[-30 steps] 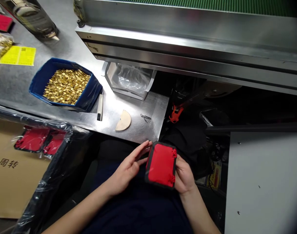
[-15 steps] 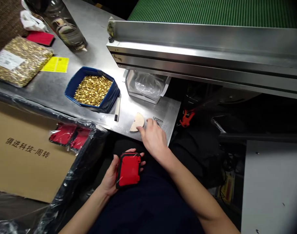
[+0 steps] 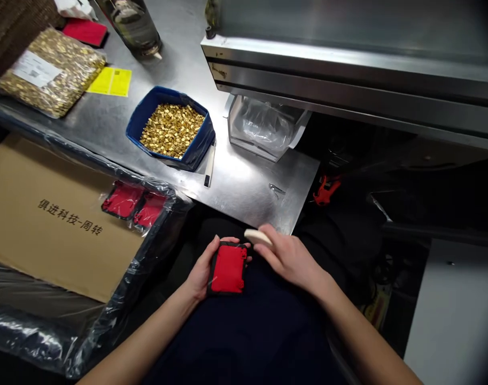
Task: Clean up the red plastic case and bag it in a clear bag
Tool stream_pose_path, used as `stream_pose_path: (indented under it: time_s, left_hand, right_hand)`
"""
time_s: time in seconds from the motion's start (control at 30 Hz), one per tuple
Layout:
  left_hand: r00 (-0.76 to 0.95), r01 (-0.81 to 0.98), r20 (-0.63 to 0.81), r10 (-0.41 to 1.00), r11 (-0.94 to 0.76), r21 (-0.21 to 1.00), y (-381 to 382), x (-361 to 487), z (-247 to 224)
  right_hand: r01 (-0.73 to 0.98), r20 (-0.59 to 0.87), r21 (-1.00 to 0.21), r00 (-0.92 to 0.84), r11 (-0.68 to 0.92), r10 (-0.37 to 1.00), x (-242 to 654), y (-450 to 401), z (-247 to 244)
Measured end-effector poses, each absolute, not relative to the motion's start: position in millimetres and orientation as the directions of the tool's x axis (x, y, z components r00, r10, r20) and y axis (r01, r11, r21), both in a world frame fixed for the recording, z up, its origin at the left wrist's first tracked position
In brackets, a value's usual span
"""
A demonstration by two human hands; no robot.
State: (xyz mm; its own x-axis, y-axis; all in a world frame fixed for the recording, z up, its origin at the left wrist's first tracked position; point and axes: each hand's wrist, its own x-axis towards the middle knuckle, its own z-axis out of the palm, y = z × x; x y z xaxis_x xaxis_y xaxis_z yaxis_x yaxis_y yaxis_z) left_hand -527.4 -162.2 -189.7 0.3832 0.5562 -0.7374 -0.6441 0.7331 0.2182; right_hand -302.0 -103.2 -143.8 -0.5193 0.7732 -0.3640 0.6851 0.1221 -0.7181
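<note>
A red plate with a black rim [image 3: 228,269] lies face up in my left hand [image 3: 203,269], whose fingers wrap round its edges. Just right of it, my right hand [image 3: 286,254] pinches a flat cream-coloured piece [image 3: 258,238] between thumb and fingers, close to the plate's upper right corner but apart from it. On the metal table [image 3: 244,187] beyond lie a small metal tool [image 3: 276,189] and a white and black cutter-like tool [image 3: 209,167].
A blue bin of gold-coloured parts [image 3: 171,131], a grey bin with clear plastic [image 3: 263,128] and a bottle [image 3: 137,29] stand ahead. Two red plates [image 3: 125,200] lie on a lined carton's cardboard [image 3: 63,235] at left. A metal conveyor frame [image 3: 327,80] crosses the upper right.
My right hand has picked the cream-coloured piece up off the table and brought it back near the red plate. The view has shifted, so the table's things appear further right and higher.
</note>
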Motion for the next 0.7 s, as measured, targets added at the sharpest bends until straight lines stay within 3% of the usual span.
stream_pose_path:
  time_s: [0.1,0.27,0.43,0.53,0.7]
  left_hand:
    - [0.357,-0.589,-0.793,0.493,0.778,0.219,-154.1,-519.0,-185.6]
    - [0.335,-0.442,-0.850,0.407,0.864,0.239,-147.0,-516.1,-192.3]
    - [0.346,-0.365,-0.873,0.344,0.907,0.212,-147.4,-521.0,-201.7]
    - [0.346,-0.368,-0.856,0.384,0.895,0.253,-148.2,-521.7,-201.8]
    - [0.303,-0.347,-0.856,0.418,0.885,0.309,-148.8,-520.3,-200.7]
  right_hand:
    - [0.624,-0.329,-0.725,-0.686,0.291,0.649,-295.8,-133.8,-138.0]
    - [0.603,-0.220,-0.561,-0.769,0.566,0.600,-316.5,-145.4,-153.7]
    - [0.643,-0.262,-0.531,-0.744,0.552,0.615,-313.0,-137.2,-160.8]
    - [0.628,-0.323,-0.545,-0.769,0.555,0.552,-307.6,-138.1,-156.5]
    - [0.689,-0.410,-0.526,-0.719,0.498,0.561,-309.6,-140.6,-151.4]
